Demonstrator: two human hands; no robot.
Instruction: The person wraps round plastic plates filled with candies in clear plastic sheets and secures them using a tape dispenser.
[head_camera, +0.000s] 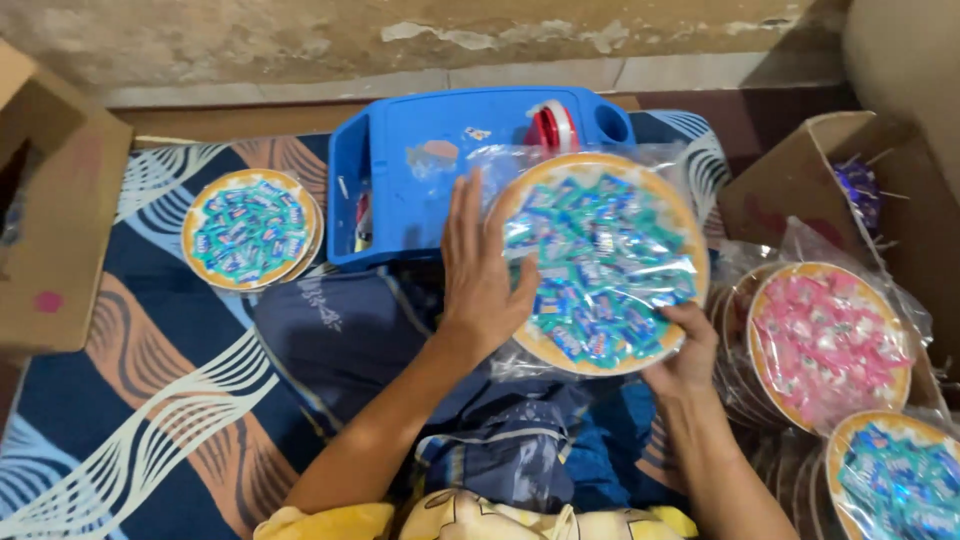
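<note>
Fingers flat beside bagged round blue candy board, right hand gripping rim

Far wall: stained, peeling plaster. Floor covered by blue-orange wave-pattern mat. Cardboard boxes left and right. Blue plastic tray-table centre-far. Light dim, warm.

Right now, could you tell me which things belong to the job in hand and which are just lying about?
In hand:
left hand
right hand
bagged blue disc
blue tray
tape roll

Lying about:
bare blue disc
pink disc
left box
right box
</note>
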